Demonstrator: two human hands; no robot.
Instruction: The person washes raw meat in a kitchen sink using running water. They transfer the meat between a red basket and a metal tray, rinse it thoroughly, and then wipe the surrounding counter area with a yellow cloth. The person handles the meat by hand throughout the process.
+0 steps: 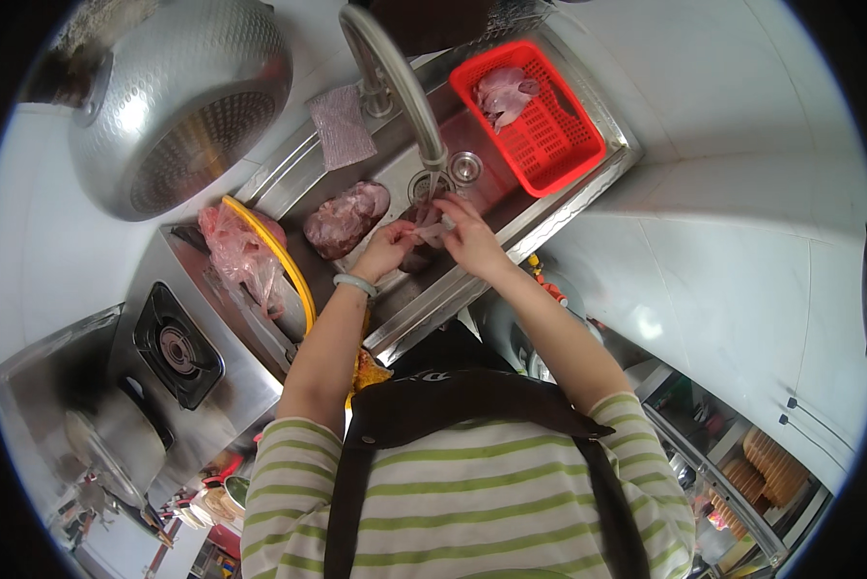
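Observation:
Over the stainless steel sink [433, 300], my left hand [386, 251] pinches a pale, thin piece of meat [428, 231] between thumb and fingers. Its other side is held by my right hand [470, 235], just under the faucet [404, 79]. A stream of water [433, 187] falls beside my right fingertips. Darker meat [415, 259] lies below my hands and is partly hidden by them. Left of it, a large reddish block of meat [346, 219] rests in the sink. A pale piece of meat [504, 94] sits in a red plastic basket [542, 137] at the right end.
A grey mesh cloth [341, 128] hangs over the back rim. The drain [423, 187] has a metal strainer [466, 168] beside it. Left of the sink are a plastic bag [238, 246], a curved yellow edge [278, 250] and a gas burner [178, 347]. A large dimpled metal pan [180, 94] stands behind.

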